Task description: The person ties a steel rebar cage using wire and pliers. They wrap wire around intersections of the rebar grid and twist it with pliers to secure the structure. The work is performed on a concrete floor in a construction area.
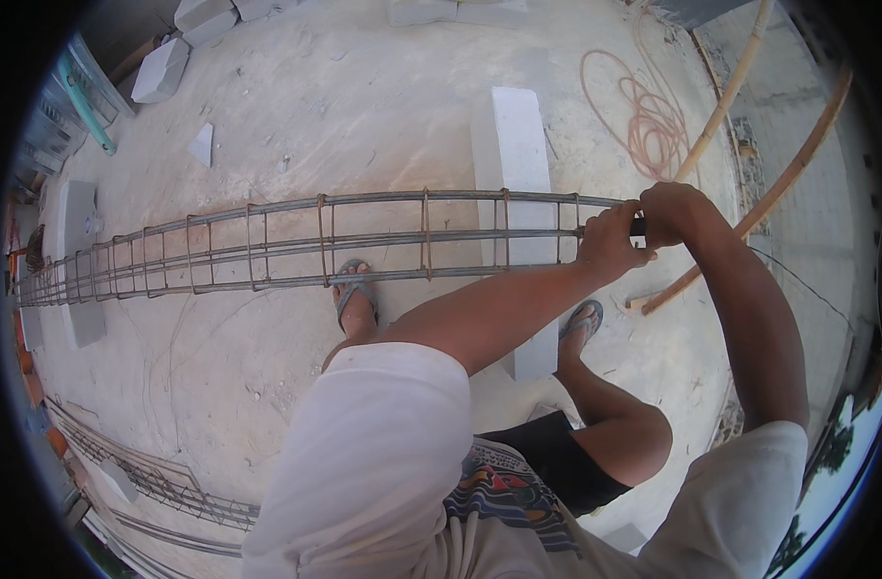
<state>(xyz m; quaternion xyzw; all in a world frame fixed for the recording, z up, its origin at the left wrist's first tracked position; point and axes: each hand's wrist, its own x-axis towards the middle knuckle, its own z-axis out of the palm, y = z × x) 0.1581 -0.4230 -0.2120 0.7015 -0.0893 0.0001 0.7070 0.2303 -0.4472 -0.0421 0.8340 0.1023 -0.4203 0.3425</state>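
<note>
A long rebar cage [372, 237] of thin rods and square stirrups stretches from the far left to my hands. My left hand [610, 241] is closed around the cage's right end, covering the rod tips. Pressed up beside it, my right hand [671, 214] is bent over with its fingers curled, and what they hold is mostly hidden. A short black cylindrical piece [639, 227] shows between the two hands; I cannot tell what it belongs to. Under the cage near its right end lies a long white block [521, 145], which the cage crosses.
Another white block [79, 217] supports the cage's left part. A coiled reddish hose [656, 124] and wooden poles [798, 159] lie at the right. More rebar cages [156, 473] are at the lower left. My sandalled foot [356, 294] is under the cage.
</note>
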